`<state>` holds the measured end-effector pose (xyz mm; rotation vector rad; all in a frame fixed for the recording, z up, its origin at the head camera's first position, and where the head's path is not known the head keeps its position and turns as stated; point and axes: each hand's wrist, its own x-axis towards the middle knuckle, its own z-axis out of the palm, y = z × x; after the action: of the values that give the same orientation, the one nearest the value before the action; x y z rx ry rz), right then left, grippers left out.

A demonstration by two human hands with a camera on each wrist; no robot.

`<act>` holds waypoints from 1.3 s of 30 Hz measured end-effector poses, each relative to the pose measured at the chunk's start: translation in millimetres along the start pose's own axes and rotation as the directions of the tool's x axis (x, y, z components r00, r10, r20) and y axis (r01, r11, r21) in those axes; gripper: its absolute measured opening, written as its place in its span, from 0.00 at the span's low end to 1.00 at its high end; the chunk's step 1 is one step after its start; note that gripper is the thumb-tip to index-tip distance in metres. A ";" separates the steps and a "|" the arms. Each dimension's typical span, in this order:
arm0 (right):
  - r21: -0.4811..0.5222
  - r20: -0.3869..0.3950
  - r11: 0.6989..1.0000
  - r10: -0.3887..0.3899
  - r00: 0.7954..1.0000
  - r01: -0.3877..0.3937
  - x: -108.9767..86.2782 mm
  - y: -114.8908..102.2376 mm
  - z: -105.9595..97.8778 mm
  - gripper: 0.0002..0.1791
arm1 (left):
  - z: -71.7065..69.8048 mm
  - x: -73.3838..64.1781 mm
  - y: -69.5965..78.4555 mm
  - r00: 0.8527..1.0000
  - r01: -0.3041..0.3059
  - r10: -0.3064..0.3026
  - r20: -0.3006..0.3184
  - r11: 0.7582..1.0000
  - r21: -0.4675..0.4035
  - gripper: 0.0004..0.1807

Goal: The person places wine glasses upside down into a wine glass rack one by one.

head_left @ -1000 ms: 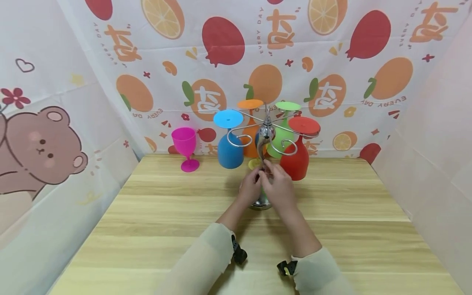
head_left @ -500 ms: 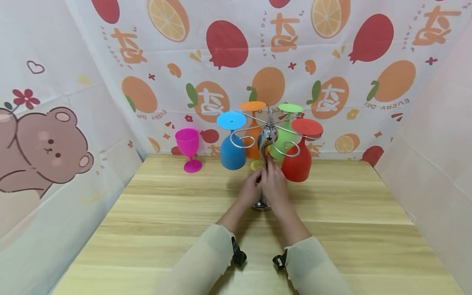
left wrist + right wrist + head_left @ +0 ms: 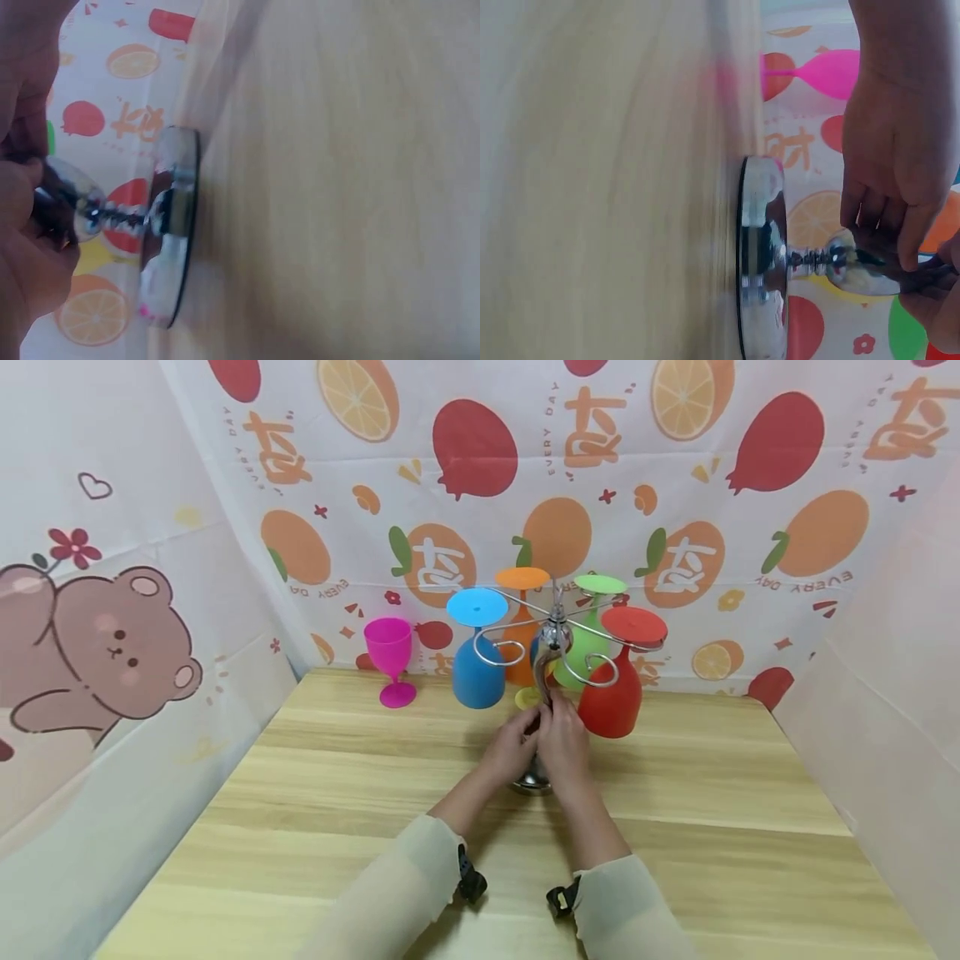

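Observation:
A silver metal goblet rack [image 3: 542, 672] stands mid-table on its round base [image 3: 532, 783]. My left hand [image 3: 504, 752] grips its pole from the left. My right hand [image 3: 564, 747] holds the same pole from the right, close against the left hand. Upside down from the rack's wire arms hang a blue goblet [image 3: 478, 672], an orange goblet [image 3: 519, 643], a green goblet [image 3: 581, 647] and a red goblet [image 3: 611, 697]. In the right wrist view, my left hand's fingers [image 3: 871, 210] curl round the pole above the base [image 3: 765, 255]. Some fingertips are hidden.
A pink goblet [image 3: 389, 647] stands upright at the back left of the wooden table [image 3: 322, 827]. Behind the rack a yellow goblet's foot [image 3: 527, 697] shows; the rest is mostly covered. A fruit-printed cloth [image 3: 480, 535] hangs close behind.
My right hand's fingers have come in round the pole, nearer my left hand. The head view has turned slightly left, so everything sits further right in it. The goblets still hang as before.

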<state>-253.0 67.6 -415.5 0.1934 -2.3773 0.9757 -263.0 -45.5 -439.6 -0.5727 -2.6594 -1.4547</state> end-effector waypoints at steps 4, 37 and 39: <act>0.024 -0.007 0.999 0.036 0.999 -0.035 -3.2 1.1 -3.7 0.16 | -15.3 -8.0 2.3 0.994 -0.036 0.021 0.111 0.991 0.129 0.24; 0.030 0.040 0.995 0.096 0.995 -0.097 -9.6 2.6 2.9 0.19 | -232.3 68.4 -71.3 0.986 0.159 -0.054 -0.159 0.594 0.789 0.42; 0.029 0.041 0.995 0.098 0.994 -0.099 -8.7 2.4 3.5 0.19 | -232.3 73.7 -73.7 0.984 0.172 -0.065 -0.166 0.591 0.788 0.41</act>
<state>-248.1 66.3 -423.7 0.1082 -2.4285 1.0639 -386.4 -251.0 -353.5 -0.1947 -2.8743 -0.1363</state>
